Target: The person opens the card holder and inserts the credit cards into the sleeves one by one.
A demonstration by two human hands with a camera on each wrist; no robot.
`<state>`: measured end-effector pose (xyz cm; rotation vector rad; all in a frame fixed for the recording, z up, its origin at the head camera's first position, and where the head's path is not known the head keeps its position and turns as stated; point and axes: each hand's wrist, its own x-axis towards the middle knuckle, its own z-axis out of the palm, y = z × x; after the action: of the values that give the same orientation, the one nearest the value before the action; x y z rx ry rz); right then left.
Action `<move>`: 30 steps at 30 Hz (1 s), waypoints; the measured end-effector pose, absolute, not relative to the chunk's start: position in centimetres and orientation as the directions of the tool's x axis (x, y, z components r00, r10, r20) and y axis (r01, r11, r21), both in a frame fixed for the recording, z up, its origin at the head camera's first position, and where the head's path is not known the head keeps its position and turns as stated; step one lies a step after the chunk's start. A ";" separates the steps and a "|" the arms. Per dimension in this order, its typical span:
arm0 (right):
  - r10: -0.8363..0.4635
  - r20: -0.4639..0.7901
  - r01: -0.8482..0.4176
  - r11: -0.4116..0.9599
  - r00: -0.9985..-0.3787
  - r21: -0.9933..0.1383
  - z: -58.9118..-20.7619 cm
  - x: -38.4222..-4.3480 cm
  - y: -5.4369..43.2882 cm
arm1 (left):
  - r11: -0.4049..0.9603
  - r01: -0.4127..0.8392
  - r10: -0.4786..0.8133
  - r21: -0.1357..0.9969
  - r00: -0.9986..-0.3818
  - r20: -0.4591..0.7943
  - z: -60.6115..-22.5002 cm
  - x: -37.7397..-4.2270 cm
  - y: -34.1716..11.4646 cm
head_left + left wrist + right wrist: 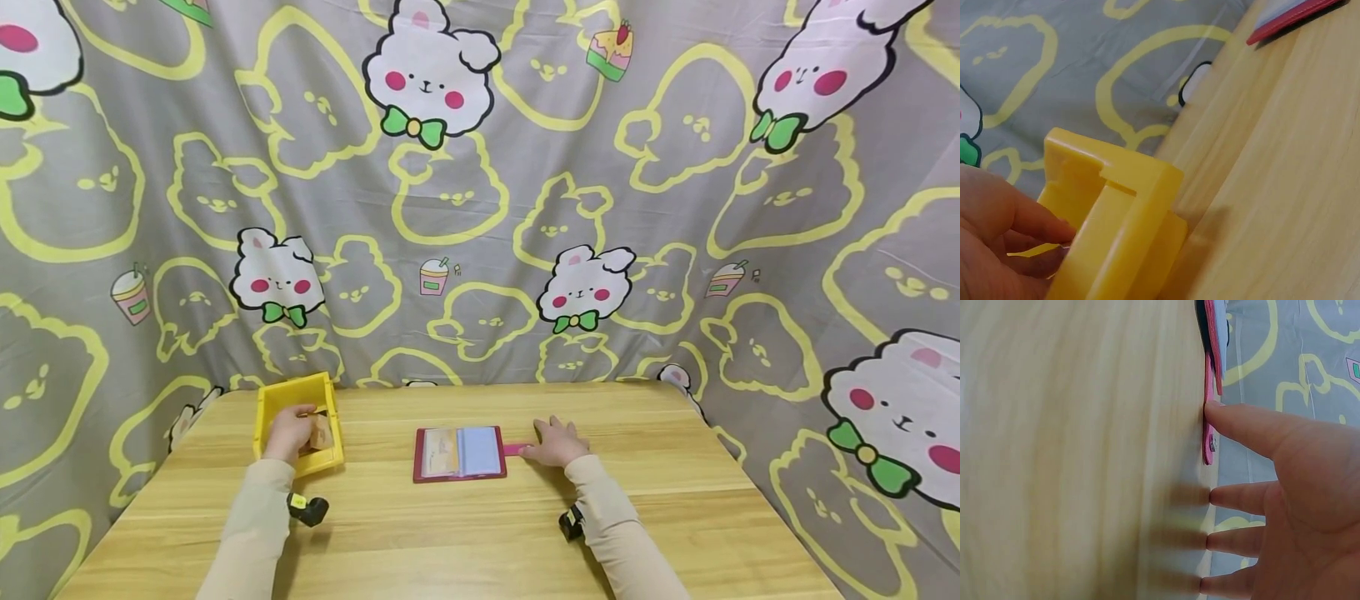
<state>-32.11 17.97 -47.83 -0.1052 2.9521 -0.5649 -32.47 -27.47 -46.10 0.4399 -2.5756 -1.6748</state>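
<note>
My left hand [290,433] reaches into a yellow plastic bin [337,446] at the left of the table. Its thumb and fingers pinch a thin card; a tan card [322,432] shows beside the fingertips, and the bin wall [1116,231] hides part of it in the left wrist view. Mid-table lies a red card holder [459,477], spread open, with a tan printed card [440,452] in its left clear sleeve and a pale blue right side. My right hand [558,443] spreads its fingers on the tabletop, the thumb pressing the holder's pink snap strap [1209,434].
A wooden table [450,542] carries everything. Behind it and along the sides hangs a grey curtain [480,333] with cartoon prints. A black wrist camera [309,508] is strapped to the left forearm, another camera [572,522] to the right.
</note>
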 end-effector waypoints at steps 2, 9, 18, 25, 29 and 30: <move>-0.095 -0.117 -0.046 0.929 -0.989 -0.368 -47.9 -32.2 18.0 | 0.362 -0.219 -0.254 0.906 -0.959 -0.130 -46.0 -32.4 -27.7; -0.096 -0.114 -0.048 0.930 -0.989 -0.365 -48.2 -32.4 18.1 | 0.417 -0.148 -0.253 0.897 -0.967 -0.042 -44.7 -32.0 -28.3; -0.095 -0.122 -0.044 0.928 -0.988 -0.370 -47.9 -32.1 18.0 | 0.486 -0.100 -0.233 0.868 -0.972 0.018 -41.6 -30.7 -28.4; -0.101 -0.121 -0.050 0.929 -0.988 -0.365 -47.6 -32.1 18.0 | 0.512 -0.046 -0.231 0.858 -0.969 0.086 -38.9 -29.4 -27.3; -0.096 -0.125 -0.045 0.931 -0.987 -0.363 -47.7 -32.0 17.9 | 0.493 0.013 -0.202 0.870 -0.971 0.129 -38.0 -28.9 -25.8; -0.096 -0.124 -0.045 0.931 -0.988 -0.363 -47.7 -32.0 17.9 | 0.479 0.029 -0.195 0.877 -0.971 0.139 -37.8 -28.8 -25.3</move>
<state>-31.98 17.92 -47.75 -0.1083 2.9491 -0.5498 -28.84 -25.32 -37.84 0.1434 -2.5057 -1.4931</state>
